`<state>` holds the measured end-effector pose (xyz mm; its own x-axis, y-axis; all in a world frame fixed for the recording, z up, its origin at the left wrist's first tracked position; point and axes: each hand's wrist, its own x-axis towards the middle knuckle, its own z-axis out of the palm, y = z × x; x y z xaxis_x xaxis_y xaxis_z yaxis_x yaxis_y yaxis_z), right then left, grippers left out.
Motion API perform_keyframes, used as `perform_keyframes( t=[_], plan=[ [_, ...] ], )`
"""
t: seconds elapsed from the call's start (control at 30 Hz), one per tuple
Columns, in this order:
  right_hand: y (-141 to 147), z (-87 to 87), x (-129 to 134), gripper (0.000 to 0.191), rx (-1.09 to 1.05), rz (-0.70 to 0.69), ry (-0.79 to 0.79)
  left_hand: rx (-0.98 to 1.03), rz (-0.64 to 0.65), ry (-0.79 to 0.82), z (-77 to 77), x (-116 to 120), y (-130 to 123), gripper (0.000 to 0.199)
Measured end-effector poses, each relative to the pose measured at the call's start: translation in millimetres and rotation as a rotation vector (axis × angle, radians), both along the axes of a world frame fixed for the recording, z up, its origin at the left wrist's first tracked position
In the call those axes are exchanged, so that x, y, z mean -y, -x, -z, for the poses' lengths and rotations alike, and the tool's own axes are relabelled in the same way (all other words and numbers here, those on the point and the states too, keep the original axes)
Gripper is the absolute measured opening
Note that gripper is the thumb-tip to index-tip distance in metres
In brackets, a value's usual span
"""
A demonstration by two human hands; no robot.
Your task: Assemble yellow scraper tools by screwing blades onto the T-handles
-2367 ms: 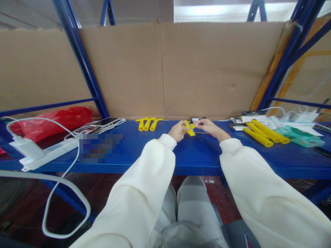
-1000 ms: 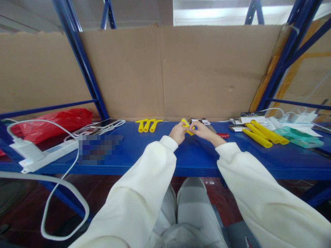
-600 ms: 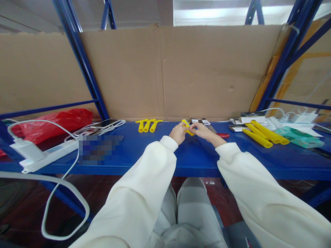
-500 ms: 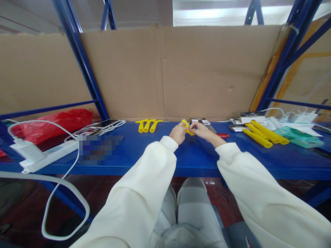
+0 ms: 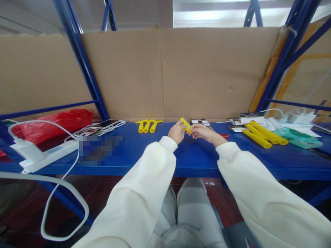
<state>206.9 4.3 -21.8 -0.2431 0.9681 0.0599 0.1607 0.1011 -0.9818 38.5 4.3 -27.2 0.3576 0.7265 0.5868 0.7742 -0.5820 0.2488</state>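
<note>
Just above the blue shelf top, at its middle, my left hand (image 5: 177, 132) is closed round a yellow T-shaped scraper (image 5: 185, 125). Its flat crossbar slants up between my hands, and my left fingers hide the rest. My right hand (image 5: 203, 133) pinches the bar's lower right end; anything small between those fingertips is too small to make out. Close behind my right hand lie a stack of small black-and-white packets (image 5: 200, 122) and a red tool (image 5: 223, 136), partly covered by the hand.
Three yellow T-shaped pieces (image 5: 146, 126) lie to the left. Several yellow tubes (image 5: 266, 133) lie at right beside small boxes (image 5: 252, 117) and a green packet (image 5: 297, 137). A power strip (image 5: 53, 155), cables and a red bag (image 5: 57, 125) occupy the left. Cardboard (image 5: 207, 72) stands behind.
The yellow scraper has turned so that more of its bar shows. My right hand has rolled and dropped slightly, its fingers now at the bar's lower end.
</note>
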Motion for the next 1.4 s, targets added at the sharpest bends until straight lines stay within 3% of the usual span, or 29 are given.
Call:
perform_keyframes(
  t=[0.2, 0.5, 0.7, 0.8, 0.9, 1.0, 1.13, 1.23, 1.4],
  plan=[
    [-4, -1.1, -4, 0.014, -0.024, 0.108, -0.006, -0.109, -0.047, 0.051, 0.0, 8, 3, 0.051],
    [-12, 4.9, -8, 0.022, -0.028, 0.028, -0.058, -0.426, -0.084, 0.103, -5.7, 15, 0, 0.059],
    [-8, -0.1, -6, 0.015, -0.074, 0.068, 0.007, -0.416, -0.072, 0.112, -8.7, 16, 1, 0.064],
    [-14, -6.0, -8, 0.010, -0.117, 0.176, 0.004, -0.301, -0.055, 0.120, -8.7, 13, 3, 0.062],
    [-33, -10.2, -15, 0.010, -0.118, 0.389, -0.076, -0.093, -0.043, 0.133, -10.6, 7, 8, 0.057],
    [-58, -10.0, -23, 0.010, -0.078, 0.612, -0.140, 0.231, 0.001, 0.170, -14.4, 0, 14, 0.056],
    [-85, -3.0, -35, 0.010, 0.096, 0.789, -0.185, 0.711, 0.074, 0.415, -18.1, -3, 17, 0.056],
    [-93, 4.6, -42, 0.017, 0.425, 0.815, -0.255, 0.936, 0.104, 0.568, -19.7, 1, 13, 0.059],
    [-90, 12.5, -43, 0.026, 0.925, 0.649, -0.219, 1.141, 0.065, 0.812, -22.1, 4, 10, 0.067]
  ],
)
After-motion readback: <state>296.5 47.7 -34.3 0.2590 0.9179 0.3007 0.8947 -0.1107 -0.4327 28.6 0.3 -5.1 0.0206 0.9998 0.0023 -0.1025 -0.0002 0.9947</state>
